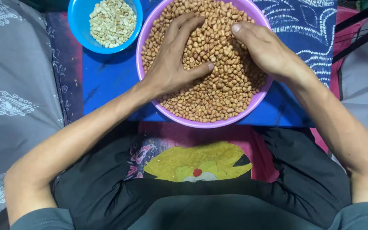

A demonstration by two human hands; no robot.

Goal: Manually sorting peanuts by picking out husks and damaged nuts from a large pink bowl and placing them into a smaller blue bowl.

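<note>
Under both hands [218, 51], brown peanuts [218, 91]

Both hands in the big peanut bowl [258, 96], smaller bowl [76, 25] left behind it.

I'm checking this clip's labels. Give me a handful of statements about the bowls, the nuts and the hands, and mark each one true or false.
1. Both hands are in the purple bowl. True: the left hand and the right hand rest on the brown peanuts.
2. The blue bowl holds brown, unpeeled peanuts. False: it holds pale peeled peanuts.
3. The blue bowl is smaller than the purple one. True.
4. The left hand is clenched into a fist. False: its fingers are spread flat over the nuts.
5. The bowls stand on a blue surface. True.
6. The purple bowl is nearly empty. False: it is heaped close to its rim.
</note>
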